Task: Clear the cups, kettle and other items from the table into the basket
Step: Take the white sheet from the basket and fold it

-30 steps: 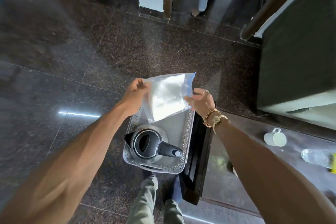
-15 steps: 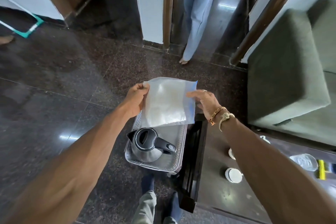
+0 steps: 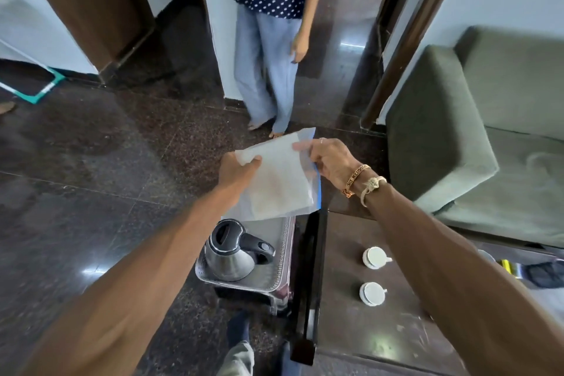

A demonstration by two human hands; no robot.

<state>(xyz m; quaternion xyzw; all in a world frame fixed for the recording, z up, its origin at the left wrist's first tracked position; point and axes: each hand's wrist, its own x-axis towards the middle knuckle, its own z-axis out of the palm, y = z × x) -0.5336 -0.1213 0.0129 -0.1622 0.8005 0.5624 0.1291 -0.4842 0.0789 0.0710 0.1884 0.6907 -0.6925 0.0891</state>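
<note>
While left hand (image 3: 238,171) and right hand (image 3: 329,162) pinch bag (image 3: 280,183) at top edge, kettle (image 3: 232,256) in basket (image 3: 287,253) below

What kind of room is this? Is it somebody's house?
Probably a sitting room in a home or a guest room. There is a green sofa, a low dark table with white cups on it, and a polished stone floor.

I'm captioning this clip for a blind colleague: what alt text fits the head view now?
The left hand and right hand hold a clear plastic bag over a metal basket containing an electric kettle. Two white cups sit on the dark table to the right; another person stands beyond.
</note>
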